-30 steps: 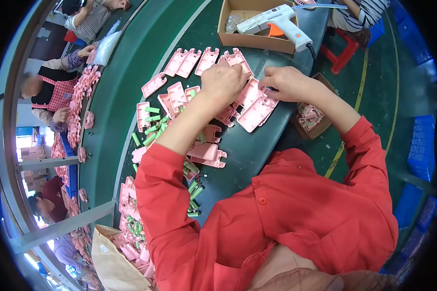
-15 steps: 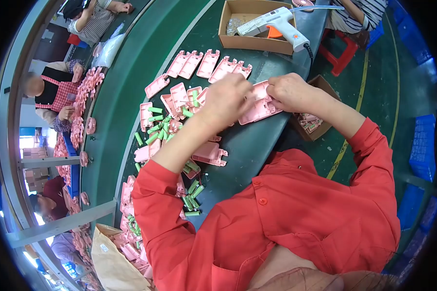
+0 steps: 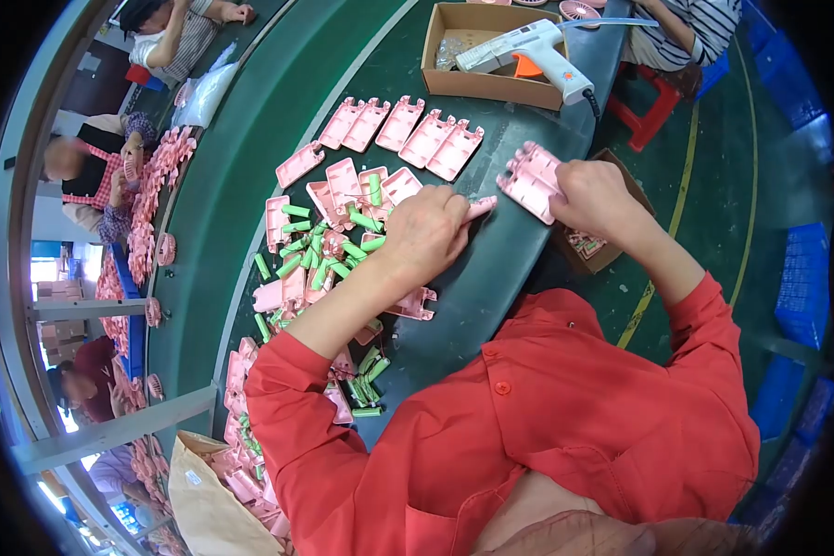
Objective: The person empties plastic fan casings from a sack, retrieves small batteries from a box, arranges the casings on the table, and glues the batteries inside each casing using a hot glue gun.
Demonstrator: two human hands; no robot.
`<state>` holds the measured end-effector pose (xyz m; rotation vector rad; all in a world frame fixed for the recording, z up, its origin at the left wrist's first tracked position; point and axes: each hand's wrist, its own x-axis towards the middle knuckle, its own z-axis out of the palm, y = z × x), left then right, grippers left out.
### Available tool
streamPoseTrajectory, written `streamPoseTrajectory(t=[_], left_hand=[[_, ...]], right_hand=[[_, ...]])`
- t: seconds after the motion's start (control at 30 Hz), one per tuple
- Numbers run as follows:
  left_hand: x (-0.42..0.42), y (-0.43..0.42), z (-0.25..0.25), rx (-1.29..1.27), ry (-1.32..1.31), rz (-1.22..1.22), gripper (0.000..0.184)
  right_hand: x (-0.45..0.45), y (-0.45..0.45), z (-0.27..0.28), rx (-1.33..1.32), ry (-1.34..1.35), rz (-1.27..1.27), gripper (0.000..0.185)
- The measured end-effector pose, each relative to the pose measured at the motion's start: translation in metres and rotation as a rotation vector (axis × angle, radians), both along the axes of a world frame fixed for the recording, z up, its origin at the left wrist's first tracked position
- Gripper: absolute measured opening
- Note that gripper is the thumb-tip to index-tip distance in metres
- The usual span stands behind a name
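Note:
My left hand (image 3: 427,232) is closed around a pink shell piece (image 3: 481,208), whose end sticks out past the fingers. In my right hand (image 3: 595,197) are pink shells (image 3: 533,182), held together by their lower right edge above the table's edge. Several pink shells (image 3: 427,138) lie in a slanted row on the green table beyond my hands, open side up. Left of my left hand, more shells are heaped with green cylinders (image 3: 375,190) and thin wires. Part of this heap is hidden under my left forearm.
A cardboard box (image 3: 491,86) with a white glue gun (image 3: 528,54) stands at the far end. Below the table's right edge is another carton (image 3: 595,259). A paper bag (image 3: 215,500) sits lower left. Co-workers sit across the belt; a red stool (image 3: 653,109) stands right.
My hands have moved apart. The right hand has shifted right with shells in it; the left now holds a separate pink piece. Two shells at the row's right end now show fully.

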<state>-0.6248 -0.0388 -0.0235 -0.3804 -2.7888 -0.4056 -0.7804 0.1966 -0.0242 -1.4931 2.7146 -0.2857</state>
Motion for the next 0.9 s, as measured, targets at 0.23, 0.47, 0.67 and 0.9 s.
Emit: streamPoseTrajectory(t=[0.23, 0.47, 0.67, 0.9], left_hand=[[0.012, 0.02, -0.003, -0.179, 0.087, -0.21, 0.014], [0.02, 0.022, -0.001, -0.115, -0.01, -0.248, 0.019], [0.016, 0.028, -0.003, -0.142, -0.129, -0.271, 0.021], [0.016, 0.032, -0.006, -0.233, -0.136, -0.274, 0.016]], right_hand=[[0.002, -0.039, -0.006, -0.004, -0.006, -0.243, 0.03], [0.002, -0.027, -0.007, -0.407, -0.176, -0.153, 0.023], [-0.002, -0.005, -0.03, -0.498, -0.1, -0.045, 0.013], [0.026, -0.023, -0.026, -0.439, -0.258, 0.075, 0.017]])
